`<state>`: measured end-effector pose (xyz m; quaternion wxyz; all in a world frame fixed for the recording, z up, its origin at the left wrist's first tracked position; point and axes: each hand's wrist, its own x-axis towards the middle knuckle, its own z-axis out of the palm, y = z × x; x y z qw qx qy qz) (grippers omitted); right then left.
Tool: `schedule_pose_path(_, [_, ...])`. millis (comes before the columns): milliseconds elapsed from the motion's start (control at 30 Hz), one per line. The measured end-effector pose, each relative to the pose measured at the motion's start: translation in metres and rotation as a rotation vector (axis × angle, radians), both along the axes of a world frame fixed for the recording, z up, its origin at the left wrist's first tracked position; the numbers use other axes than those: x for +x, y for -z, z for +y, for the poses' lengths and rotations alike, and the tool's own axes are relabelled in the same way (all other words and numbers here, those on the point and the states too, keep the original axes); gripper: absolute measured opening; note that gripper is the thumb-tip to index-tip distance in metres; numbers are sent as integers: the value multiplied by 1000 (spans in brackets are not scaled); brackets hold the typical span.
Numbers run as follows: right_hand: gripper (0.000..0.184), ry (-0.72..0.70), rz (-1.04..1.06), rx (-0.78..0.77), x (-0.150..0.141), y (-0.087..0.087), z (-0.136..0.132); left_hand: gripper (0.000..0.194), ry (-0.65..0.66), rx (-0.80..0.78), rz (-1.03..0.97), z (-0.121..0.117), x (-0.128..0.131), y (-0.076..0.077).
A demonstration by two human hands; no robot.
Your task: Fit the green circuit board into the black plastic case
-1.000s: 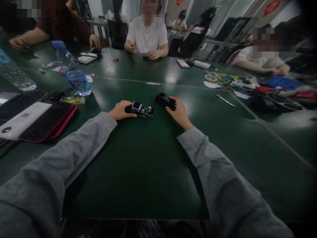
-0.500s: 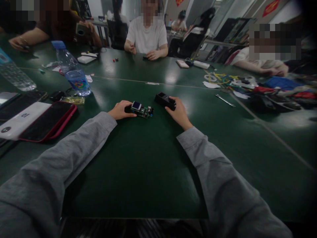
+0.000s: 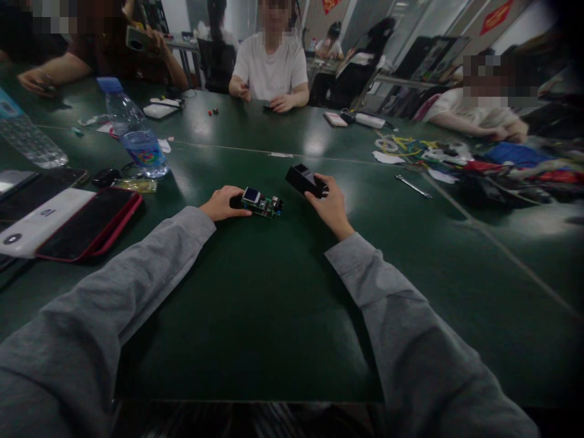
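Observation:
My left hand grips the left end of a green circuit board with its thumb and fingers. A small screen with a pale frame sits on the board's upper side, and connectors show at its right end. To the right, my right hand holds a black plastic case by its right end. The case is tilted, with a window-like opening in its top face. A short gap of table separates case and board. Fingers on the far sides of both things are partly hidden.
A part-filled water bottle, a phone in a red case and a white power bank are at the left. A wrench lies at the right, before a heap of cables. Several people sit around the green table.
My right hand has tipped the black case, raising it slightly and turning its face more. My left hand and the circuit board have hardly moved.

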<state>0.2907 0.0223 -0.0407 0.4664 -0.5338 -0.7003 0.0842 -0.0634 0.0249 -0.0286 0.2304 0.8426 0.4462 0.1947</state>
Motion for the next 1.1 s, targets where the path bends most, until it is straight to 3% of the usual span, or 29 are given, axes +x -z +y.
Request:
schedule_pose_path(300, [58,-324,117,-69,-48,-37,-28,66,-23,-7,24,-3,2,-3])
schedule_pose_path(467, [55,-492,108,-121,-69,-47,-46,63,-54,6,7,-4,4,-2])
schedule_pose_path(633, [54,-512,57,-122,-70,-44,-47,63,-56,-5,-17,-3,3,0])
schedule_pose_path(867, [53,-570,-142,-142,-64,-26,-44,90,-77,17,-40,-1,1,5])
schedule_pose_path(1100, [53,-556,-173,-143,-64,-23,-46,90,-80,-2,-1,-2,2,2])
